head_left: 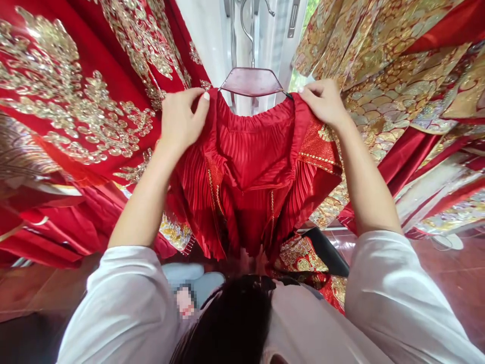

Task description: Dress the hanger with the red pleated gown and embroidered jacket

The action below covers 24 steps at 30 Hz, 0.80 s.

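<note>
A red pleated skirt (252, 151) is in the middle of the view, its gathered waist stretched wide and its pleats falling toward 6 o'clock. The left hand (182, 116), at 10 o'clock, has its grip closed on one corner of the waistband; the right hand (324, 103), at 2 o'clock, has its grip closed on the other. A hanger (250, 82) stands at 12 o'clock, just above the waist, its ends reaching the two corners between the hands. A red gown (49, 60) with glittering gold trim fills 10 o'clock, and scaly-patterned gold cloth (382, 65) hangs at 2 o'clock. Between 4 and 5 o'clock lies more red-and-gold cloth (303, 253).
</note>
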Motion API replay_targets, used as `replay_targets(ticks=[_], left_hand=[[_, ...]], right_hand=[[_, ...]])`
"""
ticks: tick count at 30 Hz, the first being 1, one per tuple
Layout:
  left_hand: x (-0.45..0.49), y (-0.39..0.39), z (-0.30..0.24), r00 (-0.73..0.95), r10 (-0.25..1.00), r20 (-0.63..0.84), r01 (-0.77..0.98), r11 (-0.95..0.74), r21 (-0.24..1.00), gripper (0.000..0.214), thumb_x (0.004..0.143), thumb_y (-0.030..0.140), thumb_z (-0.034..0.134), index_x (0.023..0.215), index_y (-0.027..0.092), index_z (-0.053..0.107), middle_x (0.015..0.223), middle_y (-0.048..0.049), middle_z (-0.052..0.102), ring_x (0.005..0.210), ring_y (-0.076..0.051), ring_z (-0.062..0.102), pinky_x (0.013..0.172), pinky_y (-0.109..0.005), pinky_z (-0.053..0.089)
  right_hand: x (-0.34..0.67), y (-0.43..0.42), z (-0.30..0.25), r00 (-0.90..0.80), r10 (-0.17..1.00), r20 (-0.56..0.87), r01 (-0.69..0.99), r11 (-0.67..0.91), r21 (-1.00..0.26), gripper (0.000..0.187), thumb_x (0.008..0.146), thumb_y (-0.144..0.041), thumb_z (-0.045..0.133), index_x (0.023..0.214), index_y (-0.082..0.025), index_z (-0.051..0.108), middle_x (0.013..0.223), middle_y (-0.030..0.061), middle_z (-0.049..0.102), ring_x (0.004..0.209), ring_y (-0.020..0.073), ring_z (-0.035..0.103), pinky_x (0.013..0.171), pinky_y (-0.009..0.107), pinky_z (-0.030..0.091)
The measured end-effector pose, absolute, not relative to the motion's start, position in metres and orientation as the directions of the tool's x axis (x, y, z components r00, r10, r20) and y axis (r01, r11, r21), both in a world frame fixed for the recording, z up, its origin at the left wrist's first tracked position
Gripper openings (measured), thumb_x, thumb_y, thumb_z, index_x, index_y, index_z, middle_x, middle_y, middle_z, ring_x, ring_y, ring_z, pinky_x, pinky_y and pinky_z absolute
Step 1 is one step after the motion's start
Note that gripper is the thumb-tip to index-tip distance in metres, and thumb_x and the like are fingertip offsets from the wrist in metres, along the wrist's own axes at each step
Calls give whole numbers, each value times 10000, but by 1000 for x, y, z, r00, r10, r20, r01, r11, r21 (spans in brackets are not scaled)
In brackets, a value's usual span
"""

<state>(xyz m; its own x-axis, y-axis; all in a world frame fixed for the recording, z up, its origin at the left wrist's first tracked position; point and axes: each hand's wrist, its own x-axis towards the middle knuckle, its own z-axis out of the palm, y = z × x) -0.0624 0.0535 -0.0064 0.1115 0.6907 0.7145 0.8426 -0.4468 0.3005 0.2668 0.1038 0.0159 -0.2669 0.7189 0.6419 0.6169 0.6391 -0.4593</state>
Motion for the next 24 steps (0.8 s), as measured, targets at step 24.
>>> replay_targets(ticks=[24], left_hand=[[-124, 79, -7, 389, 803, 451, 760, -557, 335, 466, 941, 431, 506, 989, -30, 554, 821, -8, 562, 755, -73, 458, 881, -293, 424]], right_hand=[[293, 81, -1, -440, 696, 567, 480, 716, -507, 372, 825, -418, 576, 953, -82, 672, 918, -20, 680, 753, 22, 561, 728, 179, 405]])
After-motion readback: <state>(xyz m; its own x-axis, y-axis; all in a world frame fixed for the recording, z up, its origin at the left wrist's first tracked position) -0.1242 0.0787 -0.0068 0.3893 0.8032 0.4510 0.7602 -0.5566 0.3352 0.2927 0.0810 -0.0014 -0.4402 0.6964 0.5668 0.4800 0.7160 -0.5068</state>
